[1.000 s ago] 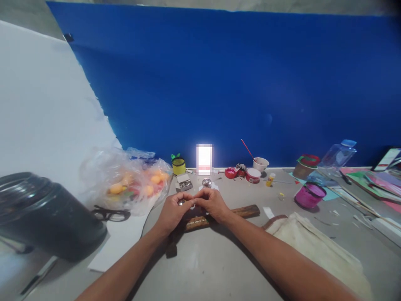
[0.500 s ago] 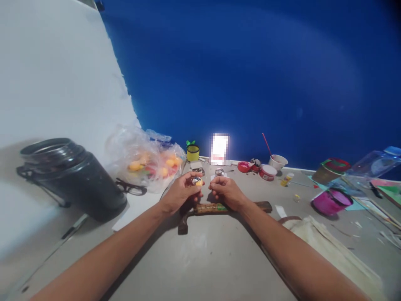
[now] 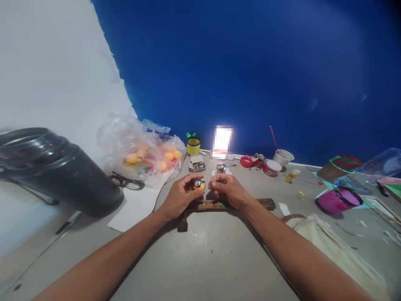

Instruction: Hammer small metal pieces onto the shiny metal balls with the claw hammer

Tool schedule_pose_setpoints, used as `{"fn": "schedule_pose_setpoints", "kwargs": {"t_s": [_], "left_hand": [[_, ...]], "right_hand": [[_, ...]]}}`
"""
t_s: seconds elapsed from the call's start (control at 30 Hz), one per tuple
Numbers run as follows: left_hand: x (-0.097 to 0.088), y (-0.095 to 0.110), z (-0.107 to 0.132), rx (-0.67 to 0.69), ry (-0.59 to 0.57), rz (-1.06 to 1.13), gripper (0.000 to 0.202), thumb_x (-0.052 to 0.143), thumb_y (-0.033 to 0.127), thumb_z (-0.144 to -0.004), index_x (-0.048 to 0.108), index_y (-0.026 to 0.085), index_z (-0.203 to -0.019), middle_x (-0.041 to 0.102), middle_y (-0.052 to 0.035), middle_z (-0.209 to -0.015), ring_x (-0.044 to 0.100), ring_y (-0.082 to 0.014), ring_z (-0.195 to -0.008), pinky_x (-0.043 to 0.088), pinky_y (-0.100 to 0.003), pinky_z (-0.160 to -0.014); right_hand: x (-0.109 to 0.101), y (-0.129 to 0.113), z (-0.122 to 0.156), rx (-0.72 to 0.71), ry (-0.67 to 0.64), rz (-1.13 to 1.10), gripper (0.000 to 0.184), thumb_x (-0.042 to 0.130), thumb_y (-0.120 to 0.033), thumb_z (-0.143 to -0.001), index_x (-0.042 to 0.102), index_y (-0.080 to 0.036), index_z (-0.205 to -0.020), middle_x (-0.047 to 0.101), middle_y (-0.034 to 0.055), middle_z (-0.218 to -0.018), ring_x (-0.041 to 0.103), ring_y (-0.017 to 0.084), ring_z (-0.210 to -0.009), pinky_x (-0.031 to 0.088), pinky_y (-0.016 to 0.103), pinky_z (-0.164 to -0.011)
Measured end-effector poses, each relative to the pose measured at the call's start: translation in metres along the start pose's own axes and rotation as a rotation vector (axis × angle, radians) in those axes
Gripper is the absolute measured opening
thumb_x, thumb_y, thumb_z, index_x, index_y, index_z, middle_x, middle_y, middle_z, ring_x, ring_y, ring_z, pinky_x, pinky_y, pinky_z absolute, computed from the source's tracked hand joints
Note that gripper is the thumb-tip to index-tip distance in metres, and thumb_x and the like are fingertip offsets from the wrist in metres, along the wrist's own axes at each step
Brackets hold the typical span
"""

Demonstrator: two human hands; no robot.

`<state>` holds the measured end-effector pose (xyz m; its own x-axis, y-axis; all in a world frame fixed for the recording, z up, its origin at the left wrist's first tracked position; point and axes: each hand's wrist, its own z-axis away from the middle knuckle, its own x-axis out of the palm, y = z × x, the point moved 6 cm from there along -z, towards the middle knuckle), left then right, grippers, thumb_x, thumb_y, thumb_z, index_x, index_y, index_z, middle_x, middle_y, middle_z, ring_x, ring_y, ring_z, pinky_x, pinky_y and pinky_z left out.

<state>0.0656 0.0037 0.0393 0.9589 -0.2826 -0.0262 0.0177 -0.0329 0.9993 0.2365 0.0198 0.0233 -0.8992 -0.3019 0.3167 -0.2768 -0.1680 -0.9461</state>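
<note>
My left hand (image 3: 181, 195) is closed around a small orange ball (image 3: 199, 184), part of which is covered with shiny silver studs. Just to its right, my right hand (image 3: 229, 190) is pinched near the ball; whatever is between the fingertips is too small to make out. Under both hands lies a hammer (image 3: 205, 205) with a worn wooden handle, its head toward the left. Beyond the left hand stands a small open box (image 3: 198, 166) of shiny metal pieces. A second ball (image 3: 221, 168), silvery all over, rests on white paper beyond the right hand.
At left are a dark flask (image 3: 72, 171), eyeglasses (image 3: 128, 182) and a plastic bag of orange balls (image 3: 147, 156). A yellow pot (image 3: 193, 146) and a bright blurred screen (image 3: 222, 142) stand behind. Rightward are a white cup (image 3: 283, 157), a pink pot (image 3: 338, 200) and pale cloth (image 3: 332, 246).
The view has shifted slightly, and the small open box shows more fully. The right hand is nearer the ball. My left hand keeps its hold on it.
</note>
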Motion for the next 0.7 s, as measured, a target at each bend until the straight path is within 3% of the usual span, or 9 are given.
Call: {"fn": "schedule_pose_setpoints", "kwargs": {"t_s": [0.23, 0.7], "left_hand": [[-0.004, -0.003, 0.002, 0.113, 0.077, -0.111, 0.043, 0.084, 0.033, -0.071, 0.068, 0.018, -0.108, 0.070, -0.0025, -0.096, 0.067, -0.0181, -0.086, 0.056, -0.032, -0.081], [-0.004, 0.005, 0.004, 0.123, 0.079, -0.225, 0.040, 0.083, 0.032, -0.070, 0.067, 0.019, -0.104, 0.069, -0.0012, -0.095, 0.062, -0.0172, -0.082, 0.051, -0.031, -0.078]], "right_hand": [[0.014, 0.001, 0.004, 0.025, -0.013, 0.048, 0.035, 0.095, -0.042, -0.062, 0.072, -0.017, -0.072, 0.064, -0.0023, -0.061, 0.050, 0.007, -0.049, 0.045, 0.021, -0.049], [0.015, 0.005, 0.003, 0.053, -0.016, 0.061, 0.038, 0.094, -0.044, -0.062, 0.070, -0.016, -0.072, 0.063, -0.0023, -0.058, 0.050, 0.008, -0.050, 0.045, 0.022, -0.052]]}}
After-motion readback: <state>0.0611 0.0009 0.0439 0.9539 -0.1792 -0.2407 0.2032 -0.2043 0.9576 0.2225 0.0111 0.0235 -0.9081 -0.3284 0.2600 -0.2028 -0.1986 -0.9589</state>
